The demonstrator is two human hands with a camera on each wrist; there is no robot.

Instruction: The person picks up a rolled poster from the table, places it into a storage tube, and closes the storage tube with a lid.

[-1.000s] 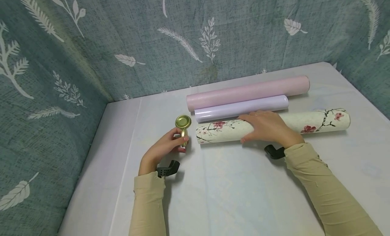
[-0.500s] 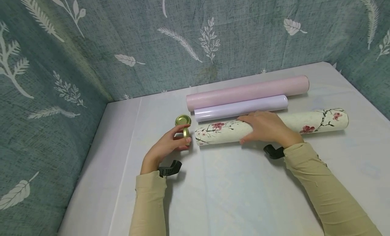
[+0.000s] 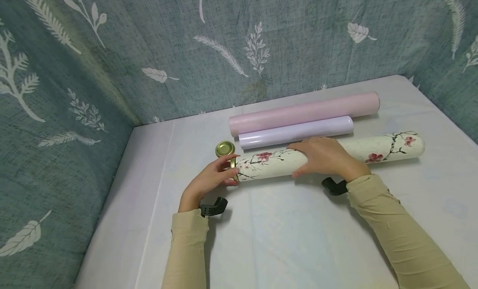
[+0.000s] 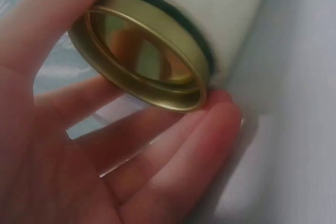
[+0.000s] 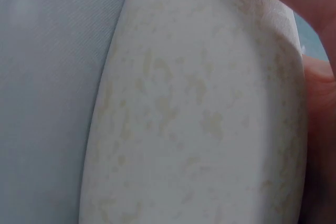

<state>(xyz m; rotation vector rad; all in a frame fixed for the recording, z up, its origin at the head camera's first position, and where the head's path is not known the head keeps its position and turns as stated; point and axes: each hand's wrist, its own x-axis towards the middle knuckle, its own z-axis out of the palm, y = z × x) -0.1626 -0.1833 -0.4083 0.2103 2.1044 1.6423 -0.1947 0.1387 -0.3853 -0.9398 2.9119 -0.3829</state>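
Note:
A gold metal lid (image 4: 189, 61) is pinched between the thumb and fingers of my left hand (image 3: 209, 179), held against the left end of the floral roll (image 3: 276, 162). In the left wrist view a dark gap line shows between lid and roll. My right hand (image 3: 323, 158) grips the middle of that roll from above, thumb on the near side. Cream paper (image 5: 194, 103) of the roll fills the right wrist view. Another gold lid (image 3: 225, 148) lies flat on the table just behind my left fingers.
Behind the floral roll lie a shiny lavender roll (image 3: 295, 132) and a longer pink roll (image 3: 304, 113), side by side. The white-covered table (image 3: 287, 235) meets a green leaf-patterned cloth (image 3: 224, 90) at its back and left.
My left hand has moved right with the upright lid, bringing it from beside the flat lid to the roll's end. The floral roll has slid slightly left under my right hand.

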